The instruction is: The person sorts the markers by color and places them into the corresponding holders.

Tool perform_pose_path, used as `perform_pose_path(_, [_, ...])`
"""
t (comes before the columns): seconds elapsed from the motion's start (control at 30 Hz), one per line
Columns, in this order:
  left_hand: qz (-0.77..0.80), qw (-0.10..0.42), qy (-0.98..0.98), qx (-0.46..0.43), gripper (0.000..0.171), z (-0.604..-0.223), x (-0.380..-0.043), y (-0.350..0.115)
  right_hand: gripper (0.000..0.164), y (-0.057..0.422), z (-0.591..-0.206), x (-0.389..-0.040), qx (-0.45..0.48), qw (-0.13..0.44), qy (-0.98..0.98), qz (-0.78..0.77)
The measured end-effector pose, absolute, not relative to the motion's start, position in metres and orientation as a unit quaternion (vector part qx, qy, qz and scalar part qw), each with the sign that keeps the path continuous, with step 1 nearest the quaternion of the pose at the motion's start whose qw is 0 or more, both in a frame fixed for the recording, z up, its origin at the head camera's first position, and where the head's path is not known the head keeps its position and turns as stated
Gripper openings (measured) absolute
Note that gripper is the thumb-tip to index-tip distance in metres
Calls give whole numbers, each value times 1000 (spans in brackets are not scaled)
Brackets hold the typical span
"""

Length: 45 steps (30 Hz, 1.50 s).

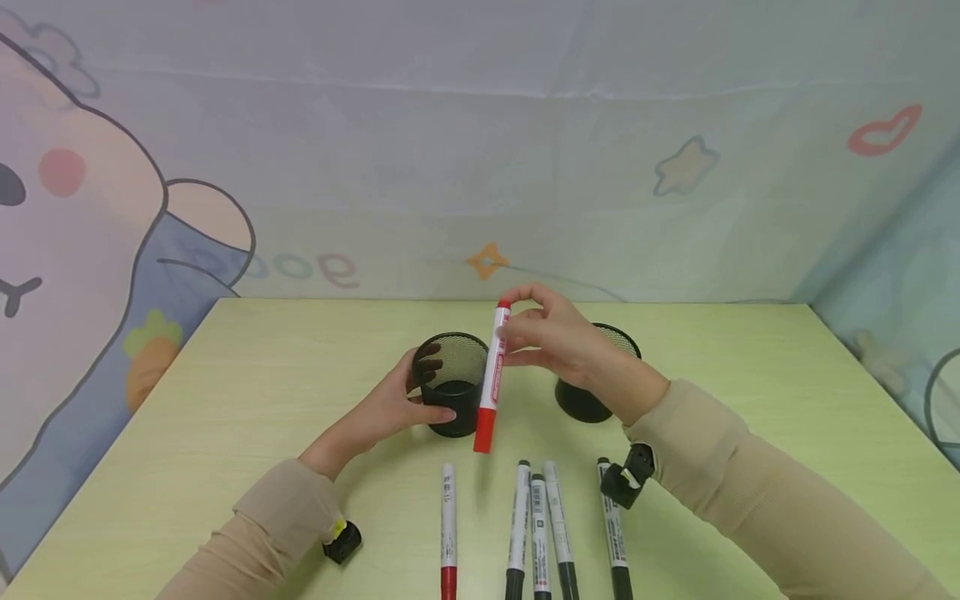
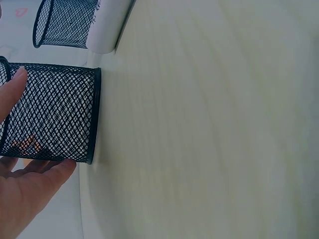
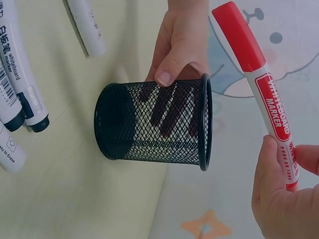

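My left hand (image 1: 386, 408) grips a black mesh pen cup (image 1: 456, 387) around its left side, thumb in front and fingers behind. The cup stands upright, its mouth facing up. In my right hand (image 1: 551, 337) a red whiteboard marker (image 1: 492, 375) is pinched near its upper end, with the red cap pointing down. The marker hangs just right of the cup's rim and overlaps it in the head view. The right wrist view shows the marker (image 3: 271, 99) beside the mouth of the held cup (image 3: 154, 124), with the left hand (image 3: 182, 50) behind.
A second black mesh cup (image 1: 585, 400) stands to the right, partly behind my right wrist. Nearer me lie a red-capped marker (image 1: 448, 517) and several black-capped markers (image 1: 518, 529), one (image 1: 615, 533) by the right sleeve. A printed cloth (image 1: 420, 167) hangs behind the table (image 1: 247, 358).
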<state>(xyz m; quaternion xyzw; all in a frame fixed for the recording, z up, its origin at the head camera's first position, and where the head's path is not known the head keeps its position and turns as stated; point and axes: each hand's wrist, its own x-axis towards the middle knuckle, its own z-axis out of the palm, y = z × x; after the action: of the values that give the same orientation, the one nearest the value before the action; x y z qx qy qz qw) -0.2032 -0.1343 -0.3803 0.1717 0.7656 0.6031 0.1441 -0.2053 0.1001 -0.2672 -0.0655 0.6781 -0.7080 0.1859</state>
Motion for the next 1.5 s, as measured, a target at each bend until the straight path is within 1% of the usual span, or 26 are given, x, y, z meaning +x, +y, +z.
perform_pose_path(0.3, [602, 147, 766, 169, 88, -379, -202, -135, 31, 98, -266, -211, -72, 178, 676, -711])
perform_pose_path(0.53, [600, 150, 769, 161, 88, -380, -203, -135, 35, 97, -262, -213, -65, 178, 671, -717])
perform_pose_path(0.77, [600, 148, 770, 157, 88, -379, -203, -134, 33, 95, -261, -218, -60, 172, 671, -719])
perform_pose_path(0.97, [602, 149, 768, 160, 88, -379, -203, -132, 36, 92, -261, -221, -55, 166, 668, -723])
perform_pose_path(1.5, [597, 145, 772, 164, 87, -379, -203, -132, 34, 86, -266, -227, -39, 144, 673, -724])
